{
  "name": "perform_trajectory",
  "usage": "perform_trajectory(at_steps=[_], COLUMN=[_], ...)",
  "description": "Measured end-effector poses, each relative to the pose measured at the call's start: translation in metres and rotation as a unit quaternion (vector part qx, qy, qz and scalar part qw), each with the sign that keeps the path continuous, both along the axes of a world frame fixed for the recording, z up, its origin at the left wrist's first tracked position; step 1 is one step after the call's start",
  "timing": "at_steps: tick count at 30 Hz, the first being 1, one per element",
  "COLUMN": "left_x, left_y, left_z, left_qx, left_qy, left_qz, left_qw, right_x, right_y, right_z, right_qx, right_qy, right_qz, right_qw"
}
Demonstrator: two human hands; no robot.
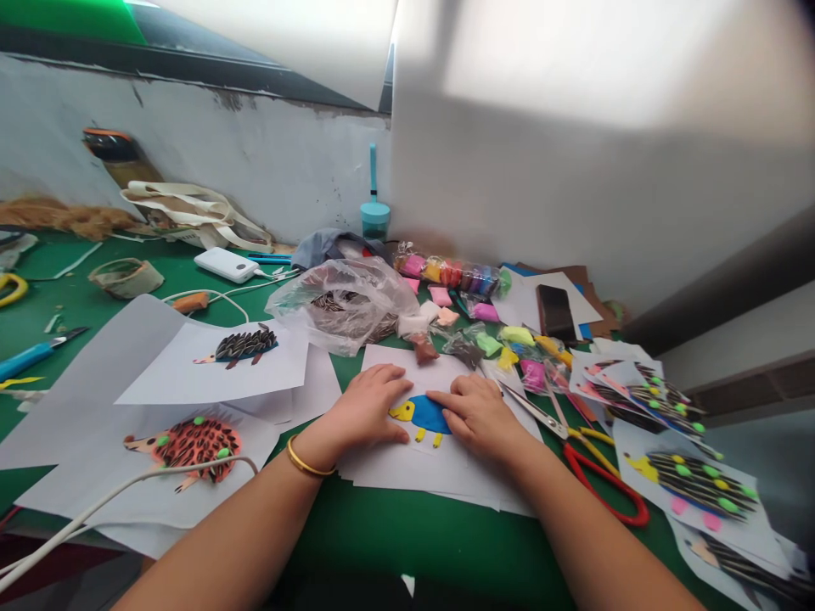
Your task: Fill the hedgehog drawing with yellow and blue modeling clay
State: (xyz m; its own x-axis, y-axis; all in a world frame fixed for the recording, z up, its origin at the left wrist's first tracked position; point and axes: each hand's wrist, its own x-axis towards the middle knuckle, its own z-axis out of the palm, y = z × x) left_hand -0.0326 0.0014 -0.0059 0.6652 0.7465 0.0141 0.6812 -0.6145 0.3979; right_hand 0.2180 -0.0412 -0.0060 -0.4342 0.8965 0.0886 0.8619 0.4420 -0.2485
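Note:
In front of me a small clay hedgehog (429,415) lies on a sheet of white paper (395,467); its body is blue, its head and feet are yellow. My left hand (369,406) rests flat on the paper at the head's side, fingers spread and holding nothing. From the right, my right hand (476,416) reaches over the blue body, its index finger stretched out onto the top edge and its other fingers loosely bent near the rear. A clear plastic bag (344,301) of striped sunflower seeds lies behind the paper.
Red-handled scissors (604,484) lie right of my right hand. Bagged coloured clay (487,344) and a phone (555,312) are behind. Seed-covered hedgehog pictures lie left (191,445) and right (700,484). A white cable (127,479) crosses the left papers, near a white power bank (226,265).

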Motion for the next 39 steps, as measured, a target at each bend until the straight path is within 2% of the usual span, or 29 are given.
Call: perform_trajectory(at_steps=[4,12,17,23,28,39], left_x=[0.001,0.0,0.0,0.0,0.0,0.0], left_y=[0.0,0.0,0.0,0.0,-0.001,0.0], left_z=[0.002,0.001,0.0,0.0,0.002,0.002], left_qx=[-0.003,-0.002,-0.002,0.001,-0.003,-0.003], left_qy=[0.007,0.01,0.005,0.005,0.007,0.005], left_qz=[0.001,0.001,-0.002,0.0,0.0,0.0], left_qw=[1.0,1.0,1.0,1.0,1.0,1.0], right_x=[0.004,0.019,0.023,0.024,0.022,0.02], right_y=[0.0,-0.003,-0.002,-0.001,-0.001,0.0], right_z=[0.002,0.005,0.002,0.002,0.0,0.001], right_qx=[0.016,0.03,0.005,0.022,0.011,0.003], right_qy=[0.0,-0.01,-0.005,0.023,0.012,0.009], right_qz=[-0.014,0.011,0.027,0.004,0.031,0.019], right_qw=[1.0,0.999,1.0,0.999,0.999,1.0])
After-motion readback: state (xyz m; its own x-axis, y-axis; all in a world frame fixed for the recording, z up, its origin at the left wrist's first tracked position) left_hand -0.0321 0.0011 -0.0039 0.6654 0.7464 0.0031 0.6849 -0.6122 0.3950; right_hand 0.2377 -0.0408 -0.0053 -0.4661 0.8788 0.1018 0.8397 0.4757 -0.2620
